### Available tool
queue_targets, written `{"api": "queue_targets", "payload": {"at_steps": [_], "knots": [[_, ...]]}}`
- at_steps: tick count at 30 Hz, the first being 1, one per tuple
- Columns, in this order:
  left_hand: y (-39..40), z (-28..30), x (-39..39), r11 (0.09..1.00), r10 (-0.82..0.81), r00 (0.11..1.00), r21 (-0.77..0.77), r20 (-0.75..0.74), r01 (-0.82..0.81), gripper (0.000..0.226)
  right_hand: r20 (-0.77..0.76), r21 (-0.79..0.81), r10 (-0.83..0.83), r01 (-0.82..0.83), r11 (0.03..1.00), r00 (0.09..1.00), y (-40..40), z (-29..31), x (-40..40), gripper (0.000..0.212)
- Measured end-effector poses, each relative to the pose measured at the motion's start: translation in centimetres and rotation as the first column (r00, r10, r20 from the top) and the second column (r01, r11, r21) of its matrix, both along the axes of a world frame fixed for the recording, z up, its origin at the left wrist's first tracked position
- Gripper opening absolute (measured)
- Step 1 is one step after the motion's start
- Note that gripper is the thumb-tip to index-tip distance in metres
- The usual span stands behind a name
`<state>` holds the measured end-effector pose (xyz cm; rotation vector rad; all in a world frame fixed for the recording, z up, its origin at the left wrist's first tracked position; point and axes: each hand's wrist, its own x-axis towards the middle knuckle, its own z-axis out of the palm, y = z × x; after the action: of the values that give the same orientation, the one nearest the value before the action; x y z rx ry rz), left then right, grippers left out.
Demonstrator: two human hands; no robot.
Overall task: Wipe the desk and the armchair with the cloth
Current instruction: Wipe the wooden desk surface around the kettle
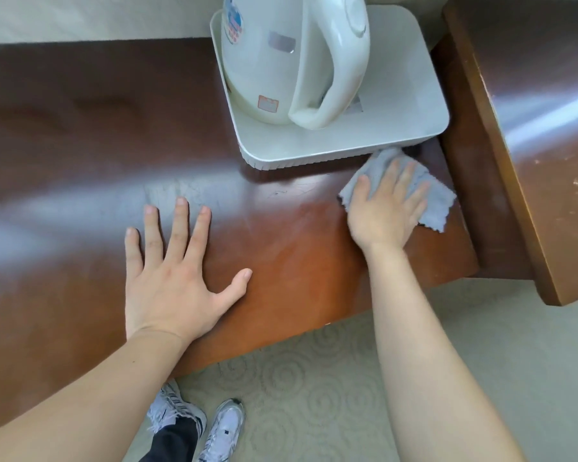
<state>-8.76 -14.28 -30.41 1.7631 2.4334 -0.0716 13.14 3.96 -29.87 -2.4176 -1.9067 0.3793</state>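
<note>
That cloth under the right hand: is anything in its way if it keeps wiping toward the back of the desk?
Yes. The white tray carrying the kettle sits on the desk right behind the cloth, whose far corner meets the tray's front edge.

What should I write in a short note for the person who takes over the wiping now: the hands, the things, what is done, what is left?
Left hand: flat on the desk, fingers spread, holding nothing.
Right hand: fingers straight, pressing the grey cloth onto the desk's right end, just in front of the white tray that carries the kettle.
Done: cannot be told for sure; wiping is under way near the tray.
Left: the rest of the desk, likely under the tray, then the armchair, which is not in view.
</note>
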Motion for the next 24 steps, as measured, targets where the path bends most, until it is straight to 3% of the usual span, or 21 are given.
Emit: {"api": "queue_targets", "payload": {"at_steps": [4,7,9,14,18,21,24], "knots": [[0.1,0.1,0.0,1.0,0.005,1.0,-0.004,0.015,-0.005,0.099,0.044,0.04,0.389,-0.391,0.919,0.92,-10.2,-0.1,-4.5,0.065],[0.1,0.1,0.0,1.0,0.015,1.0,-0.005,0.006,-0.015,0.099,0.064,-0.007,0.538,-0.539,0.842,0.84,-11.5,0.0,-3.6,0.064],[0.1,0.1,0.0,1.0,0.018,1.0,-0.01,0.007,-0.018,0.099,0.113,-0.028,0.52,-0.52,0.854,0.847,-8.3,0.1,-0.8,0.065],[0.1,0.0,0.0,1.0,0.011,1.0,0.01,0.015,-0.011,0.098,0.141,-0.003,0.194,-0.195,0.981,0.971,2.3,0.3,5.1,0.062],[0.0,0.0,0.0,1.0,0.016,1.0,0.015,0.014,-0.016,0.098,0.089,-0.037,0.059,-0.056,0.998,0.994,2.3,0.4,2.6,0.065],[0.1,-0.1,0.0,1.0,0.015,1.0,0.013,0.014,-0.016,0.098,0.07,-0.022,0.245,-0.244,0.97,0.967,-3.8,0.3,-1.3,0.065],[0.1,-0.2,-0.1,1.0,0.017,1.0,0.017,0.026,-0.017,0.098,0.06,0.006,0.512,-0.514,0.858,0.857,-11.8,0.2,-4.2,0.066]]}}
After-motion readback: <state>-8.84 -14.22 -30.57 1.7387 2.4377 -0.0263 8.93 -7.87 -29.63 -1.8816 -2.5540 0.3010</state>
